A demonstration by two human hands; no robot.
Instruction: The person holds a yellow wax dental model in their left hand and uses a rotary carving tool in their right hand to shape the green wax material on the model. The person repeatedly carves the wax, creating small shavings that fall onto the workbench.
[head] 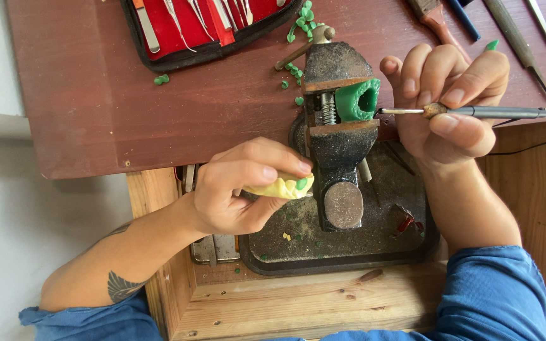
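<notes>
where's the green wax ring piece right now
The green wax ring piece sits clamped in the dark metal bench vise, centre of the head view, just left of the right hand.

Vise [339,136] sits centre on tray [273,252]; wax piece [357,100] in its jaws; tool case [203,28] behind-left on surface [96,95]; files [519,38] behind-right.

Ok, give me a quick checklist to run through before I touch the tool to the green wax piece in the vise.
1. Green wax piece clamped between the jaws of the vise: ok.
2. Right hand gripping the slim tool, tip level with the wax opening: ok.
3. Tool tip touching the wax: cannot tell.
4. Left hand away from the tip, holding a yellow lump beside the vise: ok.
5. Tool cord free of snags: cannot tell.
</notes>
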